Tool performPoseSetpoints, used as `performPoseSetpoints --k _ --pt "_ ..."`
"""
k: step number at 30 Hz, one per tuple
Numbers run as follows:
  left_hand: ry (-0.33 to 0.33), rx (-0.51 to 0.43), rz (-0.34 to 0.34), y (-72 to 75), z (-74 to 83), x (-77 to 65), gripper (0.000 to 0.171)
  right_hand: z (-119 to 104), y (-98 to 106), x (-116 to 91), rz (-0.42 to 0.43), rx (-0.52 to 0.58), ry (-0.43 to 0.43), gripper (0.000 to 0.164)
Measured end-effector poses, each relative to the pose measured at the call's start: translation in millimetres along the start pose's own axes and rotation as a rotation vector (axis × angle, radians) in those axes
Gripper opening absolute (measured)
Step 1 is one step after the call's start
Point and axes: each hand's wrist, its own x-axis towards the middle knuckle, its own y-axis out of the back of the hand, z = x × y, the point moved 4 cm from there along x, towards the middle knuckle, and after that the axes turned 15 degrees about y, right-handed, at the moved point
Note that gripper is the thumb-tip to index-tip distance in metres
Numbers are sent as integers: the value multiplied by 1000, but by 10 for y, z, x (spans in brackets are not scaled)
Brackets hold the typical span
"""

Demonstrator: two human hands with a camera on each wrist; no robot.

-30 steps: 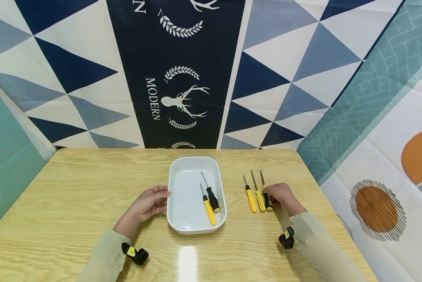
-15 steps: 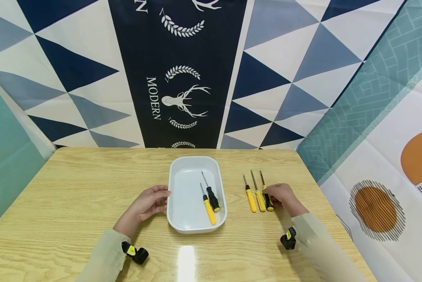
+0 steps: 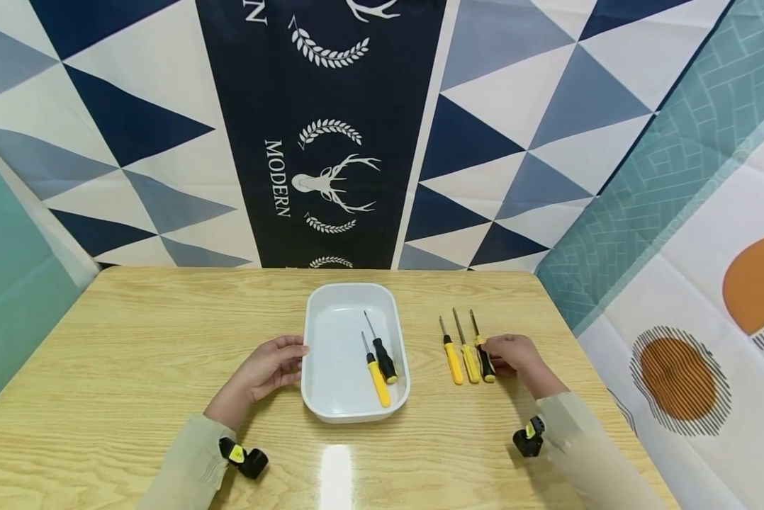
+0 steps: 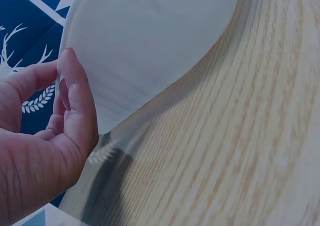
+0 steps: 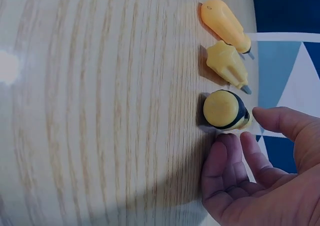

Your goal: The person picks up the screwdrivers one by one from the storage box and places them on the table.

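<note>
My left hand (image 3: 272,365) holds the left rim of a white plastic tray (image 3: 356,418); in the left wrist view its thumb and fingers pinch the wall. Two screwdrivers lie inside: one black-handled (image 3: 385,363), one yellow-handled (image 3: 378,384). To the right, three screwdrivers lie side by side on the table, shafts pointing away. My right hand (image 3: 517,356) is beside the rightmost, a black-and-yellow-handled screwdriver (image 3: 487,365). In the right wrist view its thumb and fingertips stand loosely around this handle (image 5: 221,109), with a small gap. Left of it are a pale yellow screwdriver (image 3: 470,364) and a yellow-and-black one (image 3: 453,364).
The wooden table (image 3: 133,354) runs back to a wall cloth (image 3: 331,177) with triangles and deer heads. A patterned cloth (image 3: 707,354) hangs at the right. A camera sits on each wrist. Light glares on the table's front.
My right hand has loosened slightly and shifted a little to the right and toward me around the black-and-yellow screwdriver. The left hand and tray stay put.
</note>
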Motion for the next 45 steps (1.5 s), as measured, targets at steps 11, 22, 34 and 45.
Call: performPoseSetpoints --k 11,22,34,45 --pt "6 0 13 13 -8 -16 48 -54 63 -51 -9 47 14 52" --pt "5 -10 27 19 -19 -24 46 -180 41 -131 -18 96 40 52" --pt "7 33 64 42 -31 -27 53 -305 -106 -181 -43 228 38 56" --pt "-20 40 120 81 20 -113 57 -285 -229 -118 -65 294 62 60"
